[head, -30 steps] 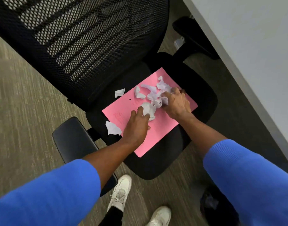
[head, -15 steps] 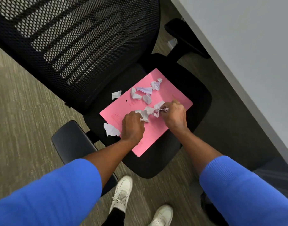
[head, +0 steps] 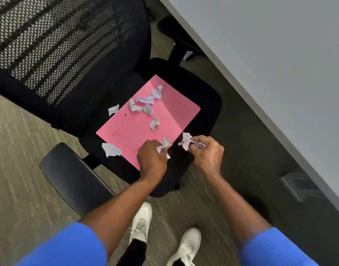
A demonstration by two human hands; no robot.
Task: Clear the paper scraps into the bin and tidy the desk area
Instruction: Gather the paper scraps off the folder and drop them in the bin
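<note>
A pink folder (head: 164, 120) lies on the black seat of an office chair (head: 207, 104). Several white paper scraps (head: 145, 104) are scattered on its far half. One scrap (head: 113, 109) lies on the seat left of the folder, and a bigger scrap (head: 111, 149) rests at the seat's near left edge. My left hand (head: 151, 160) is closed around crumpled scraps (head: 163, 145) over the folder's near corner. My right hand (head: 208, 154), just off the folder's near right edge, grips another bunch of scraps (head: 186, 141). No bin is in view.
The chair's mesh backrest (head: 59, 45) fills the upper left and its left armrest (head: 74, 177) juts toward me. A grey desk (head: 270, 64) runs diagonally along the right. My white shoes (head: 141, 223) stand on the carpet below the seat.
Both hands have pulled back from the middle of the folder toward its near edge, each carrying scraps. Fewer scraps lie on the folder than a second ago.
</note>
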